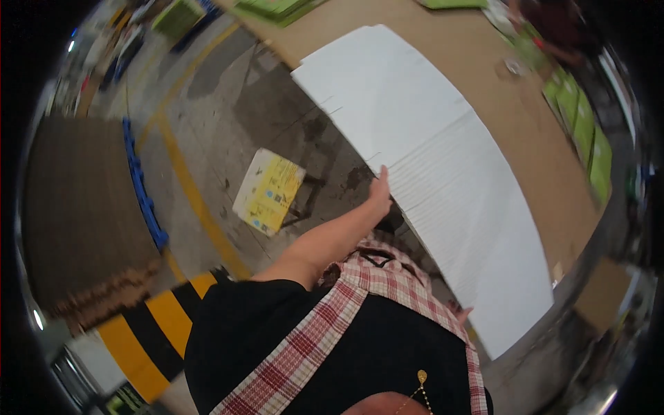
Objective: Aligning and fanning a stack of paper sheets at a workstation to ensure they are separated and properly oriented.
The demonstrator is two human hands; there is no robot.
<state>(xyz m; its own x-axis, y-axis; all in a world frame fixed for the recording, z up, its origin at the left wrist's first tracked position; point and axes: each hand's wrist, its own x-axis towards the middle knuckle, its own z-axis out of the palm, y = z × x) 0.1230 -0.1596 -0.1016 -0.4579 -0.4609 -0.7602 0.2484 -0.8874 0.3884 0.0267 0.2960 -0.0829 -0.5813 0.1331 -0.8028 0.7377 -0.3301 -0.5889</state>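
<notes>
Brown table (477, 66), white sheets (415, 124), green packages (577, 117)

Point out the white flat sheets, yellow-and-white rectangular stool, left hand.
White flat sheets (443, 180): head view, upper face.
Yellow-and-white rectangular stool (270, 191): head view, seat top.
Left hand (379, 194): head view, middle of the hand.

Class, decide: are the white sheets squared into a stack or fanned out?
Fanned out: the white sheets show many parallel edges, stepped across the surface.
</notes>
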